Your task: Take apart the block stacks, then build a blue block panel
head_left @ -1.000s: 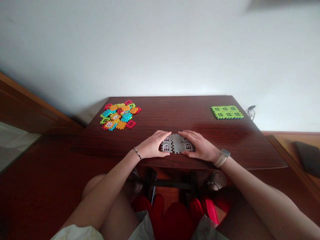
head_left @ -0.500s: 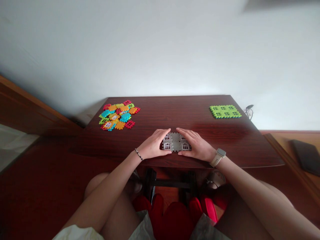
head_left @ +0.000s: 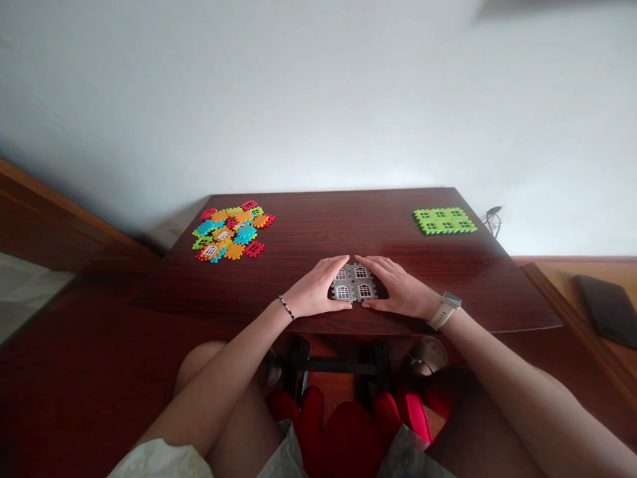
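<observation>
A dark wood surface (head_left: 348, 226) stands by a white wall (head_left: 318, 99). The left hand (head_left: 313, 290) and right hand (head_left: 398, 290) hold gray window tiles (head_left: 353, 283) between them.

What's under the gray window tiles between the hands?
The gray window tiles rest on the dark wooden table between the left hand and right hand; anything beneath them is hidden.

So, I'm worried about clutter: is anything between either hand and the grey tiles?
Nothing visible stands in the way. The left hand and right hand touch the grey tiles from either side. The colourful tile pile lies apart, off to the left.
</observation>
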The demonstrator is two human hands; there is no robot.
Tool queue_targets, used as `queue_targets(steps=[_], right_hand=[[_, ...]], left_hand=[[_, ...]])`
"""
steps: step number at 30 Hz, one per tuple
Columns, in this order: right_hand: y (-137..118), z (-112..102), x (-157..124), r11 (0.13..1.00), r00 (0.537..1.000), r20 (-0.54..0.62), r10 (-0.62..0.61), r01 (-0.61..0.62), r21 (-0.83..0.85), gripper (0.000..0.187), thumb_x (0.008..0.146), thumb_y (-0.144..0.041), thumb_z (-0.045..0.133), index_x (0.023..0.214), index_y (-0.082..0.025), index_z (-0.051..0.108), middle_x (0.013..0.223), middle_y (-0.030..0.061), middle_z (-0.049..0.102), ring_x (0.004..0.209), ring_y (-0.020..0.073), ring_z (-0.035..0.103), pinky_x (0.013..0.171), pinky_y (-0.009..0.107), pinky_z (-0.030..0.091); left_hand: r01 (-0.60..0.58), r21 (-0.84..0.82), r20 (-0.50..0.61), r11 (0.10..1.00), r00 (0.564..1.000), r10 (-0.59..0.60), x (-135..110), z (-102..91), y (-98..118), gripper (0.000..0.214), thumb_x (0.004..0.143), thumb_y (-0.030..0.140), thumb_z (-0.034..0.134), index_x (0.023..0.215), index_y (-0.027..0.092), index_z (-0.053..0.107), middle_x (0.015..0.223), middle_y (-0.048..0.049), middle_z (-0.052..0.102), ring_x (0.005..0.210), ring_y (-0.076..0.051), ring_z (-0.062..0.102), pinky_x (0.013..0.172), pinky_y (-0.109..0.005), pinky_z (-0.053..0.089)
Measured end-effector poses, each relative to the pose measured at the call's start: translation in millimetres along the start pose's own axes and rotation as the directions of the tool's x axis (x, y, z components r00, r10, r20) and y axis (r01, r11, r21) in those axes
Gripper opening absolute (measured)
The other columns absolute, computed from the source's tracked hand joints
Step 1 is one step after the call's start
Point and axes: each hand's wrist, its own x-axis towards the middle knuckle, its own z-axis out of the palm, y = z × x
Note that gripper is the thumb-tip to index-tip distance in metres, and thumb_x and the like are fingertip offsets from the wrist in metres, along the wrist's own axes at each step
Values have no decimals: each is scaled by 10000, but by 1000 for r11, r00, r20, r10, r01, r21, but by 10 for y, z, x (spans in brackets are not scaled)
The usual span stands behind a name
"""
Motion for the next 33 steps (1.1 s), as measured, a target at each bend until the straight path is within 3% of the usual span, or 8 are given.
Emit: queue_targets(steps=[8,17,25,33], right_hand=[[-50,4,8,1000,1000,1,8,-8,-19,1062,928,-541,804,1767,-305,197,1635,184,517,1512,422,493,1245,675,416],[-148,12,53,1000,999,-30,-29,30,7,1076,861,-409,860,1743,-294,254,1551,166,589,1395,409,576,1195,646,477],[-143,0,62,999,998,-49,-42,43,2,1057,808,-348,872,1704,-275,316,1540,163,598,1373,411,581,1197,643,476],[-139,2,51,998,997,-60,-43,45,34,1007,811,-344,863,1679,-274,357,1544,161,594,1386,417,575,1197,648,471]], left_hand=[[-11,10,19,1000,1000,11,13,23,4,1248,804,497,945,1738,305,139,1688,-193,425,1559,-402,437,1264,-656,437],[-6,20,22,1000,1000,6,57,4,65,1147,800,378,926,1708,266,235,1625,-183,498,1484,-383,492,1242,-628,461],[-11,44,12,999,1000,11,51,20,54,1131,781,378,904,1691,213,253,1596,-201,512,1462,-392,500,1235,-617,475],[-11,50,14,999,1000,10,48,14,38,1158,770,387,912,1703,236,244,1601,-194,519,1441,-408,515,1214,-644,482]])
